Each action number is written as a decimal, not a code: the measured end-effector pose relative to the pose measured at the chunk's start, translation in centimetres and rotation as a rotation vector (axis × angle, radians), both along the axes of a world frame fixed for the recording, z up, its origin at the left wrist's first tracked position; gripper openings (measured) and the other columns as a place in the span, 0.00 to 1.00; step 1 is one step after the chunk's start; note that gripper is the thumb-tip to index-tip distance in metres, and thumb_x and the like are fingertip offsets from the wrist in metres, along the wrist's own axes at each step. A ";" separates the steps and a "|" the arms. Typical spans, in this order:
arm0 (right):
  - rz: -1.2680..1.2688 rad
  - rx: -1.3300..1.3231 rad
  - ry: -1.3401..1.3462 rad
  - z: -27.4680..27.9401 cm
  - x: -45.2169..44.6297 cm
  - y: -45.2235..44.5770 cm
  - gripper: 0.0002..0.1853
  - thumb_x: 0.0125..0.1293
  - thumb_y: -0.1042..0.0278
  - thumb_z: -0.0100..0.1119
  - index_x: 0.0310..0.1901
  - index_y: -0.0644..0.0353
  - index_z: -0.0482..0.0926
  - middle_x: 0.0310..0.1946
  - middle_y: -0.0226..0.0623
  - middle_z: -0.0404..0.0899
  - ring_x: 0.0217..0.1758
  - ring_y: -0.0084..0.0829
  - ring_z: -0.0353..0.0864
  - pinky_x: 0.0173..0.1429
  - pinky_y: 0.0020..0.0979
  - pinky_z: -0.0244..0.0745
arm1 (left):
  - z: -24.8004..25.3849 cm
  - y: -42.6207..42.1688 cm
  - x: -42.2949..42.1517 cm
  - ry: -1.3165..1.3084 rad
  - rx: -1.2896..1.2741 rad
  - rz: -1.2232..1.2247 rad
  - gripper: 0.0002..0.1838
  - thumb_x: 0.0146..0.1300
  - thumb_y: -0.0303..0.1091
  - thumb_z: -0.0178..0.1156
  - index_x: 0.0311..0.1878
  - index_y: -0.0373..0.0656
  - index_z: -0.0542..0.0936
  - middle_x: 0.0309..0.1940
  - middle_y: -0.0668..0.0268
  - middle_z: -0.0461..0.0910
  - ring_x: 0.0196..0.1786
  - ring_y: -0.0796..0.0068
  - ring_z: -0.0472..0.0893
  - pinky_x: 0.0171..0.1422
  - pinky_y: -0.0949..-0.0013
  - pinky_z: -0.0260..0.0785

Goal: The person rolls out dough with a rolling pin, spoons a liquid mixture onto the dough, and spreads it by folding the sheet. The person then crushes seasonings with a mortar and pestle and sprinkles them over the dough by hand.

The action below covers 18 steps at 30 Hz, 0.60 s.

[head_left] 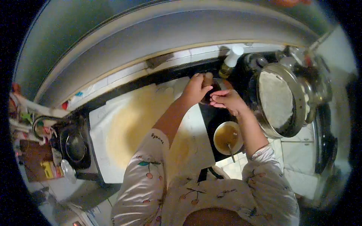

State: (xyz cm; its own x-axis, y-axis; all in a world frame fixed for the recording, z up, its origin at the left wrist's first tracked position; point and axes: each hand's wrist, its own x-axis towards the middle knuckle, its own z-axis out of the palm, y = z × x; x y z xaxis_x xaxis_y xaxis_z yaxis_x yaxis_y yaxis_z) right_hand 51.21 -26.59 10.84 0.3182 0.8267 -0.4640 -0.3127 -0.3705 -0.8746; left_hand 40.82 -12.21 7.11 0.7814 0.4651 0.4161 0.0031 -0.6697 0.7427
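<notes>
My left hand [197, 89] is closed around a small dark jar [215, 89] above the back of the counter. Close beside it, my right hand [228, 101] has its fingers pinched together at the jar; whatever they hold is hidden. Below my right hand stands a white bowl [216, 140] of yellow-brown liquid with a spoon [231, 152] in it. Under my left forearm, a wide, thin, pale yellow sheet of dough [130, 124] lies on a white board [98, 130].
A bottle with a white cap [234, 54] stands behind my hands. To the right sits a large round metal pan [299, 90] holding a whitish flat piece [277, 100], with glass jars [320, 88] beyond. A dark pan [75, 146] is at the left, and a wall runs along the back.
</notes>
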 end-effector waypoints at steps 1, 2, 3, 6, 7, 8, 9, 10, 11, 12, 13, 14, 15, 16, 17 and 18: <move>0.022 0.019 0.018 0.1 -0.6 -0.3 0.11 0.57 0.74 0.58 0.41 0.70 0.75 0.33 0.39 0.78 0.32 0.28 0.80 0.38 0.23 0.78 | -0.2 -0.1 -0.6 0.031 0.035 0.017 0.18 0.47 0.34 0.64 0.37 0.33 0.70 0.32 0.49 0.71 0.34 0.48 0.73 0.37 0.59 0.67; 0.061 -0.002 -0.001 0.8 -1.5 -0.4 0.10 0.57 0.74 0.58 0.40 0.68 0.76 0.32 0.38 0.78 0.32 0.27 0.80 0.39 0.24 0.78 | -1.3 0.1 -0.9 -0.053 -0.077 0.000 0.20 0.48 0.33 0.64 0.41 0.33 0.70 0.35 0.49 0.71 0.34 0.51 0.74 0.39 0.61 0.68; 0.095 -0.017 -0.006 1.2 -2.4 -0.3 0.10 0.57 0.73 0.58 0.40 0.68 0.76 0.32 0.37 0.78 0.32 0.27 0.80 0.39 0.24 0.78 | -0.1 -0.5 -2.2 -0.037 -0.114 0.085 0.23 0.48 0.31 0.64 0.47 0.34 0.69 0.38 0.51 0.71 0.34 0.57 0.75 0.38 0.63 0.69; 0.231 -0.041 -0.002 0.3 -5.5 -0.1 0.10 0.58 0.71 0.58 0.40 0.67 0.77 0.32 0.36 0.78 0.32 0.25 0.79 0.39 0.24 0.78 | 0.5 -1.3 -7.5 -0.155 -0.198 0.198 0.30 0.48 0.27 0.63 0.55 0.39 0.63 0.44 0.57 0.70 0.33 0.70 0.75 0.34 0.70 0.70; 0.283 -0.041 -0.009 -0.1 -7.0 0.0 0.10 0.58 0.71 0.57 0.40 0.67 0.77 0.32 0.35 0.78 0.32 0.25 0.78 0.39 0.24 0.77 | 0.2 -1.7 -10.1 -0.182 -0.304 0.238 0.32 0.48 0.27 0.64 0.57 0.41 0.62 0.45 0.59 0.69 0.33 0.74 0.74 0.33 0.73 0.69; 0.330 -0.039 -0.018 -0.5 -8.7 0.2 0.10 0.59 0.71 0.57 0.40 0.67 0.77 0.31 0.34 0.77 0.31 0.24 0.78 0.38 0.24 0.77 | 0.2 -2.2 -13.2 -0.184 -0.394 0.306 0.31 0.49 0.25 0.62 0.57 0.42 0.62 0.46 0.60 0.69 0.33 0.76 0.73 0.33 0.74 0.69; 0.374 -0.037 -0.031 -0.7 -10.5 0.5 0.10 0.59 0.70 0.56 0.40 0.67 0.77 0.31 0.33 0.77 0.31 0.24 0.77 0.38 0.24 0.76 | 0.4 -2.8 -16.6 -0.190 -0.483 0.369 0.31 0.49 0.24 0.61 0.58 0.42 0.62 0.46 0.62 0.69 0.34 0.78 0.73 0.33 0.75 0.68; 0.421 -0.056 -0.041 -0.7 -12.1 0.8 0.09 0.61 0.70 0.54 0.39 0.66 0.76 0.29 0.30 0.75 0.30 0.21 0.73 0.36 0.22 0.72 | -1.2 -3.3 -20.2 -0.251 -0.497 0.435 0.30 0.50 0.22 0.58 0.58 0.42 0.62 0.46 0.63 0.69 0.34 0.79 0.72 0.33 0.76 0.67; 0.477 -0.065 -0.069 -1.0 -13.9 1.2 0.08 0.61 0.70 0.54 0.38 0.65 0.76 0.29 0.29 0.75 0.30 0.20 0.72 0.35 0.22 0.71 | -2.9 -3.9 -24.4 -0.315 -0.510 0.502 0.29 0.51 0.20 0.55 0.59 0.42 0.61 0.46 0.64 0.69 0.34 0.80 0.72 0.34 0.78 0.67; 0.536 -0.076 -0.096 -1.6 -15.7 1.8 0.08 0.61 0.71 0.53 0.38 0.65 0.76 0.28 0.28 0.74 0.30 0.20 0.70 0.34 0.21 0.69 | -2.9 -4.5 -28.6 -0.218 -0.527 0.625 0.27 0.52 0.18 0.49 0.59 0.41 0.61 0.46 0.63 0.69 0.36 0.80 0.71 0.36 0.79 0.66; 0.599 -0.085 -0.121 -2.3 -17.5 2.5 0.07 0.61 0.71 0.52 0.38 0.64 0.76 0.28 0.27 0.73 0.29 0.19 0.69 0.34 0.21 0.67 | -4.8 -4.9 -33.3 -0.362 -0.667 0.629 0.24 0.56 0.21 0.50 0.58 0.41 0.63 0.46 0.63 0.69 0.36 0.81 0.71 0.38 0.79 0.65; 0.678 -0.066 -0.239 -3.7 -19.4 3.2 0.07 0.62 0.70 0.52 0.37 0.62 0.76 0.28 0.26 0.73 0.30 0.19 0.66 0.33 0.21 0.64 | -3.7 -6.4 -36.3 -0.325 -0.594 0.800 0.21 0.58 0.25 0.51 0.56 0.41 0.64 0.43 0.65 0.69 0.35 0.82 0.69 0.39 0.79 0.64; 0.730 -0.040 -0.295 -3.5 -21.6 4.0 0.07 0.61 0.69 0.52 0.37 0.62 0.76 0.28 0.26 0.73 0.29 0.19 0.66 0.33 0.21 0.65 | -4.6 -7.1 -40.3 -0.279 -0.550 0.856 0.19 0.60 0.26 0.51 0.55 0.41 0.65 0.41 0.66 0.70 0.35 0.83 0.69 0.39 0.80 0.64; 0.782 -0.011 -0.352 -3.2 -23.6 4.7 0.07 0.61 0.69 0.52 0.37 0.62 0.76 0.27 0.27 0.73 0.29 0.19 0.66 0.33 0.22 0.65 | -4.7 -8.3 -44.0 -0.134 -0.528 0.920 0.17 0.60 0.25 0.51 0.54 0.39 0.66 0.39 0.67 0.70 0.34 0.83 0.69 0.39 0.80 0.64; 0.833 0.019 -0.409 -3.0 -25.4 5.6 0.07 0.61 0.69 0.52 0.37 0.62 0.76 0.27 0.27 0.73 0.28 0.19 0.66 0.32 0.22 0.65 | -5.4 -9.1 -47.0 -0.164 -0.537 0.945 0.17 0.60 0.24 0.51 0.53 0.39 0.66 0.40 0.66 0.71 0.34 0.82 0.70 0.39 0.80 0.64; 0.875 0.066 -0.414 -4.2 -26.6 6.7 0.08 0.60 0.68 0.52 0.36 0.62 0.76 0.25 0.28 0.73 0.26 0.20 0.66 0.30 0.24 0.65 | -6.4 -9.9 -49.6 -0.193 -0.544 0.969 0.16 0.60 0.24 0.51 0.52 0.39 0.67 0.40 0.66 0.71 0.34 0.82 0.70 0.40 0.80 0.65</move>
